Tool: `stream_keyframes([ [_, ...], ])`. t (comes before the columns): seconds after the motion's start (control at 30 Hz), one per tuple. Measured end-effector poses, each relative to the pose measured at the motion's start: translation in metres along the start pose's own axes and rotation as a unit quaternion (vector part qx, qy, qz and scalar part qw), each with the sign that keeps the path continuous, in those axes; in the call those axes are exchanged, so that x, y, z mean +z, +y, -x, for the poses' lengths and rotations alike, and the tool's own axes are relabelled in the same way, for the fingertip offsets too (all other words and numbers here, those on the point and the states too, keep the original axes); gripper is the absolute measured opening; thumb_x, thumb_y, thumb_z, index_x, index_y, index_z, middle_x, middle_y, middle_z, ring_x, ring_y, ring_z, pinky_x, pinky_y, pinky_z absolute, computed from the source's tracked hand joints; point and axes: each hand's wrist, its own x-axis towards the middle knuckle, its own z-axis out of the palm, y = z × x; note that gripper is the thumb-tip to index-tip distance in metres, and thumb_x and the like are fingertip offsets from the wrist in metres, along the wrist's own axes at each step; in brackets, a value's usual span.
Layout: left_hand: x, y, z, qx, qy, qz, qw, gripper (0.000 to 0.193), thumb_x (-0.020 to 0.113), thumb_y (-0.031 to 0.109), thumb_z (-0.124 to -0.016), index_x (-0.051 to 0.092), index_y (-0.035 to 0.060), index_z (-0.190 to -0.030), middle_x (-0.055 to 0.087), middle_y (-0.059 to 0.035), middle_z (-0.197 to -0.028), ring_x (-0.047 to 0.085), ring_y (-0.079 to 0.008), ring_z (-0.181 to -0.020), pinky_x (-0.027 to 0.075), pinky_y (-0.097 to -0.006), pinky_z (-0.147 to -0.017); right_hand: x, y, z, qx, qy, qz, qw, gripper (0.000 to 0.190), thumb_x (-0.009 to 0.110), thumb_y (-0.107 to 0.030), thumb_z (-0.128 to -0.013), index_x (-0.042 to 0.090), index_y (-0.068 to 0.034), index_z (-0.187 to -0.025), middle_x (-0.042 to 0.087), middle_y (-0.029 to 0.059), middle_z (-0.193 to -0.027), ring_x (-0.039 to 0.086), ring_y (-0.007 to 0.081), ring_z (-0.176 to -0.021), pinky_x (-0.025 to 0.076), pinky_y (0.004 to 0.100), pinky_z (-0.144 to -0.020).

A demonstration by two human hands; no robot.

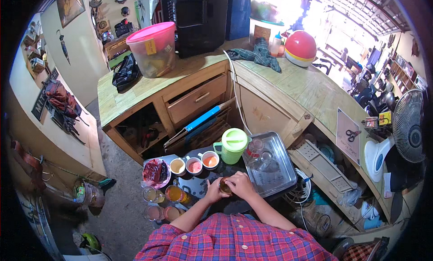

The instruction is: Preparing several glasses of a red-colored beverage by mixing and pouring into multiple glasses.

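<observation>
My left hand [215, 191] is wrapped around a small glass [225, 186] with dark amber contents. My right hand [242, 185] is at the glass's rim, its fingers over the opening; whether they pinch something cannot be told. Ahead stand a green lidded pitcher [233, 146] and white cups with pale yellow [177, 166], pink [194, 166] and orange contents [210, 160]. Left of the hands are a glass mug of orange drink [176, 194], a glass of pale liquid [153, 194] and two glasses of pinkish-brown liquid [154, 213]. A plate [165, 184] holds dark red plastic-wrapped items.
Right of my hands lies a metal tray [270, 190] with empty glasses [265, 157]. A coiled white cable [302, 188] hangs beside it. A wooden counter [297, 88] curves around the front, bearing a pink-lidded tub [152, 51], scissors [352, 135] and a fan [409, 129].
</observation>
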Motion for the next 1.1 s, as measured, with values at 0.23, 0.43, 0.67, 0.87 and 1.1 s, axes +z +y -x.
stream_keyframes([
  [0.23, 0.001, 0.0, -0.001, 0.001, 0.007, 0.001, 1.0, 0.086, 0.088, 0.04, -0.058, 0.047, 0.0178, -0.13, 0.059, -0.0049, -0.126, 0.052, -0.0293, -0.124, 0.007, -0.0739, -0.105, -0.001, 0.003, -0.004, -0.012, 0.012, -0.043, 0.999, 0.013, 0.069, -0.02, -0.077, 0.073, -0.008, -0.075, 0.069, 0.0082, -0.078, 0.061, 0.0251, -0.079, 0.045, 0.0396, -0.071],
  [0.43, 0.004, -0.007, -0.002, 0.003, 0.013, 0.007, 1.0, 0.086, 0.088, 0.039, -0.058, 0.047, 0.0179, -0.13, 0.059, -0.0053, -0.127, 0.052, -0.0294, -0.124, 0.006, -0.0735, -0.106, -0.001, 0.001, -0.006, -0.025, 0.018, -0.01, 0.999, 0.013, 0.069, -0.02, -0.077, 0.073, -0.008, -0.075, 0.069, 0.007, -0.075, 0.061, 0.0251, -0.077, 0.044, 0.0398, -0.069],
  [0.67, 0.002, -0.003, -0.002, 0.009, 0.008, -0.006, 1.0, 0.087, 0.088, 0.041, -0.057, 0.046, 0.0179, -0.13, 0.059, -0.0053, -0.127, 0.051, -0.0295, -0.125, 0.008, -0.0738, -0.105, 0.003, 0.004, -0.002, -0.024, 0.011, -0.014, 1.0, 0.013, 0.07, -0.021, -0.077, 0.074, -0.008, -0.076, 0.069, 0.0065, -0.076, 0.061, 0.0249, -0.076, 0.044, 0.0393, -0.069],
  [0.87, 0.005, -0.007, -0.001, 0.008, 0.019, -0.02, 1.0, 0.088, 0.088, 0.043, -0.057, 0.046, 0.018, -0.13, 0.059, -0.0051, -0.126, 0.051, -0.0299, -0.125, 0.007, -0.075, -0.104, 0.002, 0.004, -0.003, -0.008, -0.003, -0.017, 1.0, 0.013, 0.07, -0.021, -0.076, 0.074, -0.008, -0.075, 0.069, 0.0066, -0.076, 0.061, 0.0247, -0.076, 0.046, 0.0396, -0.069],
  [1.1, 0.003, -0.002, -0.001, 0.012, 0.015, -0.006, 1.0, 0.087, 0.088, 0.043, -0.058, 0.046, 0.0172, -0.13, 0.059, -0.0056, -0.126, 0.052, -0.0299, -0.124, 0.006, -0.0744, -0.105, -0.003, 0.002, -0.006, -0.003, 0.004, 0.004, 1.0, 0.013, 0.07, -0.021, -0.075, 0.075, -0.008, -0.077, 0.07, 0.0074, -0.077, 0.061, 0.0251, -0.076, 0.047, 0.0395, -0.07],
])
